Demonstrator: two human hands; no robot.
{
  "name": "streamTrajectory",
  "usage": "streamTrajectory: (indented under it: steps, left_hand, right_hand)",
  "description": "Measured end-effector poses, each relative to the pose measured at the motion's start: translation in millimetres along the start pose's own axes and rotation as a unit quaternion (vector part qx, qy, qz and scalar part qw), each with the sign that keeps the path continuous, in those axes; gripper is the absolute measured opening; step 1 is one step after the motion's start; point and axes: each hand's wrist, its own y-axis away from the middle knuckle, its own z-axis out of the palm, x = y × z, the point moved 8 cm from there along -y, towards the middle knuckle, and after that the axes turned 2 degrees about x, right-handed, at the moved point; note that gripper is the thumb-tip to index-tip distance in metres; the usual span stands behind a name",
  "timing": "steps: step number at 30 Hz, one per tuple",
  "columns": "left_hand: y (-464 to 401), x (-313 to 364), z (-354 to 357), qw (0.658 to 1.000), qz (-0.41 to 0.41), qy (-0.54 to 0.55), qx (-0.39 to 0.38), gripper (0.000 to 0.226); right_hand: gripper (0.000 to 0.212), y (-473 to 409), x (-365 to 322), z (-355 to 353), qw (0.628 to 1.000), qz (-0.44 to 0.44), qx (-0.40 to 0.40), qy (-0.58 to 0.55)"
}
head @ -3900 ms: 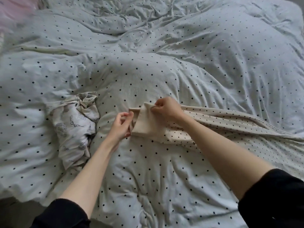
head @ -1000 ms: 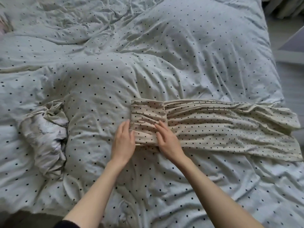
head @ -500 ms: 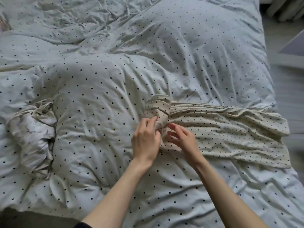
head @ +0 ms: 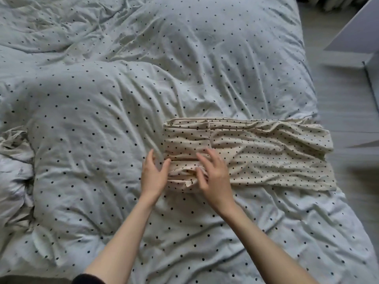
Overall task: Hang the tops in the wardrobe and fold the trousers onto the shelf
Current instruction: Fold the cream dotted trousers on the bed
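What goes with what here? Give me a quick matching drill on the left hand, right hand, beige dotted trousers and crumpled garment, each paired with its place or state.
Things:
1. left hand
2. right hand
3. beige dotted trousers
4. crumpled garment

Places or states:
A. bunched at the duvet's far left edge
B. fingers spread over the folded end
C. laid out toward the bed's right side, one end folded over
D. open, beside the fold's left edge

Pairs: 1-D, 2-B, 3-C, 4-A

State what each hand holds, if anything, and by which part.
Nothing is gripped. Both the left hand and right hand lie open at the folded end of the beige dotted trousers.
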Motion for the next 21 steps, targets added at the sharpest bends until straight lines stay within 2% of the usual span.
streamTrajectory:
  steps: [2,5,7,8,11,14,17,21]
  left_hand:
    - [-7.0,-14.6,12.9,0.995,-0.042,0.000,-0.092,0.063]
    - [-17.8,-15.3,22.8,0.986,-0.061,0.051,-0.144,0.064]
    - [-20.9,-13.5,28.4,0.970,-0.099,0.118,-0.186,0.054]
    - [-20.6,-9.3,27.7,0.969,-0.092,0.122,-0.195,0.044]
    - [-15.2,10.1,12.7,0.982,-0.018,0.092,-0.164,0.025]
    - [-11.0,24.0,-18.1,0.990,0.029,0.069,-0.117,0.025]
    - [-17.0,20.7,-73.0,0.997,0.043,0.048,-0.039,0.026]
    - [-27.4,6.3,-148.6,0.999,0.022,0.015,0.044,0.036]
  right_hand:
    - [0.040,6.2,-5.8,12.1,0.998,-0.035,-0.026,0.055]
    - [0.053,4.8,6.9,26.9,0.989,-0.020,-0.104,0.108]
    - [0.063,1.0,13.7,29.7,0.983,-0.028,-0.132,0.125]
    - [0.067,0.1,14.3,30.9,0.980,-0.032,-0.144,0.131]
    - [0.074,0.7,9.5,37.9,0.972,-0.041,-0.176,0.152]
    - [0.076,-0.4,-12.1,50.3,0.969,-0.058,-0.187,0.149]
    - [0.080,-3.6,-55.4,77.6,0.964,-0.097,-0.223,0.109]
    - [0.081,-9.5,-112.9,119.4,0.953,-0.127,-0.271,0.042]
